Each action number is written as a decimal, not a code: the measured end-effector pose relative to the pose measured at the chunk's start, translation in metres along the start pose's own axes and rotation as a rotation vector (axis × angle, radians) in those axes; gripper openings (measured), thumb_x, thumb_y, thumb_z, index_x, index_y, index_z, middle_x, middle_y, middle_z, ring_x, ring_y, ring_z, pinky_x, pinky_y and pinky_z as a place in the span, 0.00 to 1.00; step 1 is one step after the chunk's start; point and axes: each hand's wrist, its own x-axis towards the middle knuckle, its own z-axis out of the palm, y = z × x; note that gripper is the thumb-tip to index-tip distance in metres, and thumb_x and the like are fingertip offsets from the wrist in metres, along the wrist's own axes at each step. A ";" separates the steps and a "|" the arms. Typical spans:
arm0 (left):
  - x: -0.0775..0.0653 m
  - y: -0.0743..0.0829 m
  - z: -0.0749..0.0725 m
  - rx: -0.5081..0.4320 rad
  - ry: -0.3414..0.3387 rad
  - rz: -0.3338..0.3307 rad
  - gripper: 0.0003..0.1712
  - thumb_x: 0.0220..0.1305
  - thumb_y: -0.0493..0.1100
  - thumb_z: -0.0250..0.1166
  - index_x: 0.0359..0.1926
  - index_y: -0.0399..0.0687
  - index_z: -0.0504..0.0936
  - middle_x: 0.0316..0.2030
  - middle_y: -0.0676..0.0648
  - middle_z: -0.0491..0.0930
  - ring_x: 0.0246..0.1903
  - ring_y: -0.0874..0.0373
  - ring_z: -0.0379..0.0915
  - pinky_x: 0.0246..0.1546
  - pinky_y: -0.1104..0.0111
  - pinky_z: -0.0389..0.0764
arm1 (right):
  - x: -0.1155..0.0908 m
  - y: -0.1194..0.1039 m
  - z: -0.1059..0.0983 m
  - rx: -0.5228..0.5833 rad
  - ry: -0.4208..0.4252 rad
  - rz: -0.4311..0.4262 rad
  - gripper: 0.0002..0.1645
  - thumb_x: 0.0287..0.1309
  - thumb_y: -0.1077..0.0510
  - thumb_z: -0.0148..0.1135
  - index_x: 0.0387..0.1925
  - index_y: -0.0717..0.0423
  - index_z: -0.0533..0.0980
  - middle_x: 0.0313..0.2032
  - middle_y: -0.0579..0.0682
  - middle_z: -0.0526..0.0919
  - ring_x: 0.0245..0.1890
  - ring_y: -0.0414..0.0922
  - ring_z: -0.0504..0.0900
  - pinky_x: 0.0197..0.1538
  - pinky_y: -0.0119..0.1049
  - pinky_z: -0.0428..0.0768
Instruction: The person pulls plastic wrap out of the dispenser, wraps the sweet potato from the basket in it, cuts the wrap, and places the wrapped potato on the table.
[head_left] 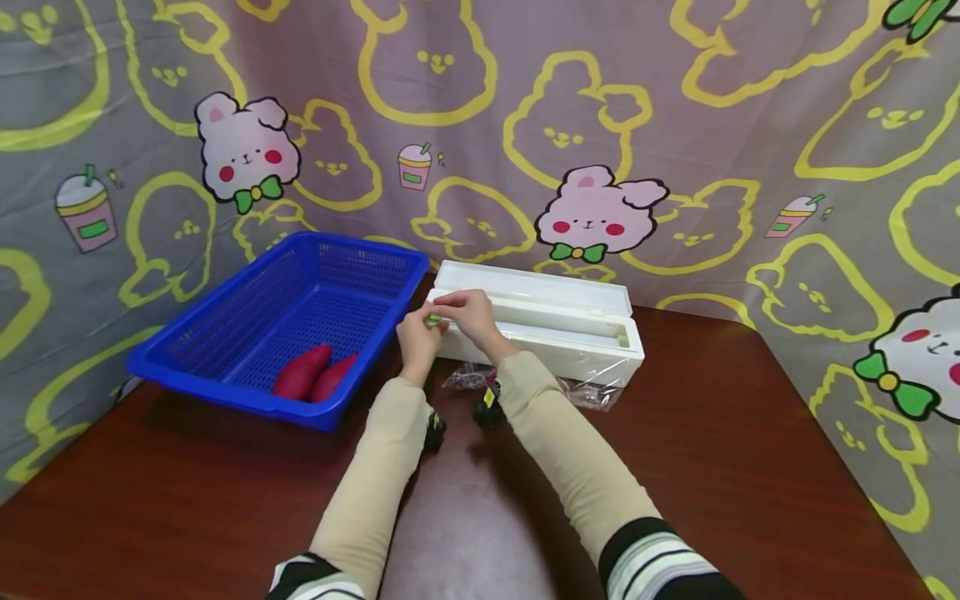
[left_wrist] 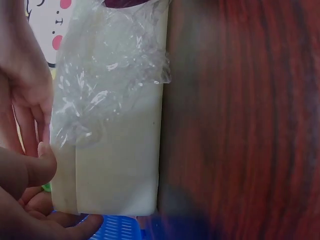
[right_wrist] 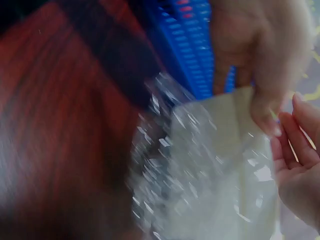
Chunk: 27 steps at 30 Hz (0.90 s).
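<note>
A long white cling film box (head_left: 540, 350) stands on the table with its lid (head_left: 536, 289) up. Clear film (left_wrist: 107, 65) hangs crumpled over its front. My left hand (head_left: 418, 342) grips the box's left end, thumb at the upper edge, fingers around the end face. A small green piece (head_left: 432, 320) shows at the left fingertips, partly covered by them. My right hand (head_left: 474, 315) reaches across from the right, its fingertips meeting the left thumb and the green piece. Whether the right fingers pinch anything, I cannot tell.
Left of the box stands a blue plastic basket (head_left: 176, 367) with two red sweet potatoes (head_left: 303, 373) in its near corner. A patterned curtain (head_left: 465, 100) hangs behind the brown wooden table (head_left: 720, 467).
</note>
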 end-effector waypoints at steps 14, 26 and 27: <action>0.027 -0.071 0.055 0.031 0.040 0.098 0.20 0.43 0.38 0.60 0.41 0.54 0.83 0.36 0.49 0.81 0.31 0.44 0.76 0.31 0.54 0.71 | 0.079 0.137 0.044 -0.304 0.045 -0.270 0.11 0.36 0.46 0.73 0.23 0.46 0.84 0.21 0.38 0.82 0.21 0.33 0.78 0.24 0.25 0.73; -0.015 0.044 -0.029 0.031 -0.045 0.014 0.15 0.46 0.32 0.63 0.39 0.39 0.83 0.46 0.38 0.76 0.43 0.39 0.73 0.43 0.54 0.71 | 0.099 0.159 0.043 -0.409 -0.039 -0.281 0.14 0.34 0.38 0.70 0.19 0.41 0.84 0.18 0.35 0.80 0.21 0.33 0.78 0.25 0.26 0.73; -0.013 0.038 -0.024 0.059 -0.036 0.027 0.14 0.45 0.34 0.65 0.38 0.40 0.84 0.46 0.39 0.77 0.42 0.39 0.73 0.42 0.55 0.72 | 0.100 0.164 0.042 -0.387 -0.043 -0.291 0.15 0.33 0.36 0.70 0.16 0.40 0.83 0.17 0.33 0.79 0.19 0.31 0.76 0.23 0.25 0.71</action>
